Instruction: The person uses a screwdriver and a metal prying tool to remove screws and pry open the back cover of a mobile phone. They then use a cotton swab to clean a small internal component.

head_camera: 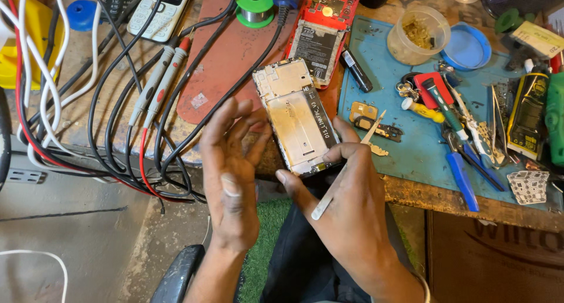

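Left hand [232, 165]: fingers spread wide, released, fingertips touching left edge of opened phone frame [296, 116].
Right hand [346, 197]: thumb and fingers pinched on near end of frame, also clamping thin pale pry tool [346, 168].
Frame: held tilted over near bench edge, bare metal midplate exposed, left of blue mat [411, 150], near red phone shell [323, 30].

L hand [232, 174] open, fingers spread, palm just beside the opened phone frame [296, 118], fingertips touching its left edge. R hand [346, 203] grips frame's lower end w/ thumb + fingers, also holds thin tweezers [346, 171]. Behind: red phone back [322, 30] on bench, black + red cables [135, 103] at left, blue mat [411, 156] at right w/ screwdrivers [446, 103], plastic cup [418, 34].
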